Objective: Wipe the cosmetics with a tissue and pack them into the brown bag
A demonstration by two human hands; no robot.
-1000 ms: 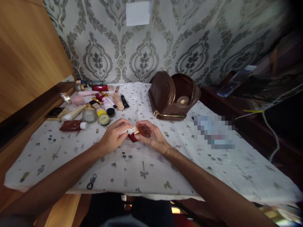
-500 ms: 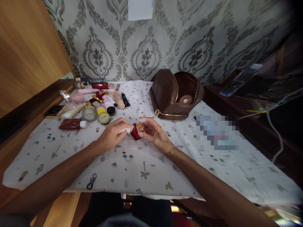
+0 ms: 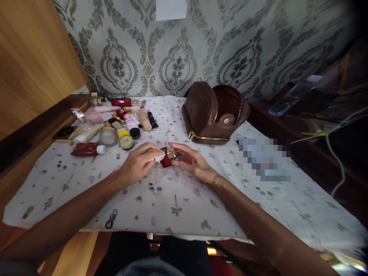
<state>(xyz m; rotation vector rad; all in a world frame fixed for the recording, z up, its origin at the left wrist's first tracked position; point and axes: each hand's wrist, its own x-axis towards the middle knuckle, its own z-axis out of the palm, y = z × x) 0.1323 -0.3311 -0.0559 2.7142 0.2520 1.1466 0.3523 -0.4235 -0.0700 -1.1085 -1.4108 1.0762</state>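
My right hand [image 3: 192, 161] grips a small red glass bottle [image 3: 166, 158] by its gold, clear-topped cap end, just above the patterned tablecloth. Pinched between the thumb and fingers of my left hand [image 3: 141, 161] is a white wipe [image 3: 158, 156], pressed against the bottle's red base. The bottle lies tilted on its side between both hands. Behind my left hand sits a jar with a yellow-green lid [image 3: 126, 142]. A dark red bottle with a white cap [image 3: 87, 149] lies farther left.
Several cosmetic tubes and jars, among them a beige tube [image 3: 143, 119] and a frosted jar [image 3: 108, 137], crowd the table's back left. An open brown leather bag [image 3: 201, 111] stands at the back, right of centre. A blurred-out flat item [image 3: 263, 159] lies at right.
The red bottle has turned in my right hand, its cap pointing more to the right. My left hand has shifted the wipe slightly to the right along the bottle's base.
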